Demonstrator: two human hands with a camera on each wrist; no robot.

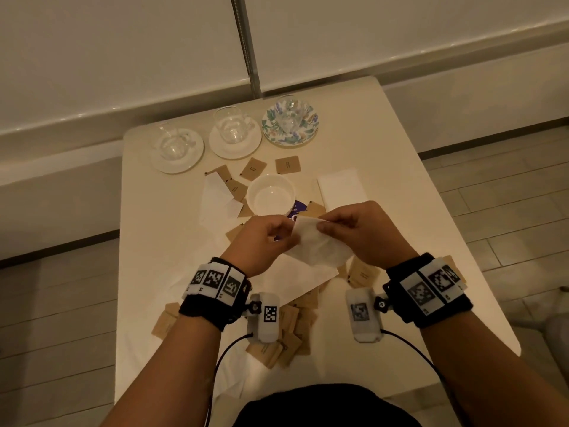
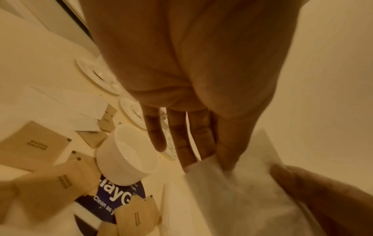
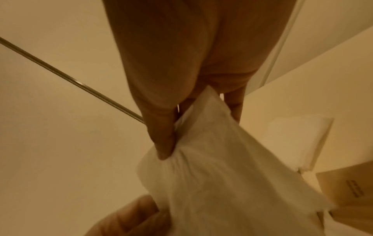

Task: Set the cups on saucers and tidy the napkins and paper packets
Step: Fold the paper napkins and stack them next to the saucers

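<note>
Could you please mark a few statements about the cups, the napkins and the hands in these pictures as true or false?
1. Both hands hold the same white paper napkin above the table. True: the left hand and the right hand each pinch it.
2. All three clear glass cups stand on plain white saucers. False: the rightmost glass cup stands on a floral-patterned saucer.
3. The round white ceramic bowl is full of brown paper packets. False: nothing shows inside it; packets such as the brown square paper packet lie on the cream table.
4. A folded white napkin stack lies right of the bowl. True.
</note>
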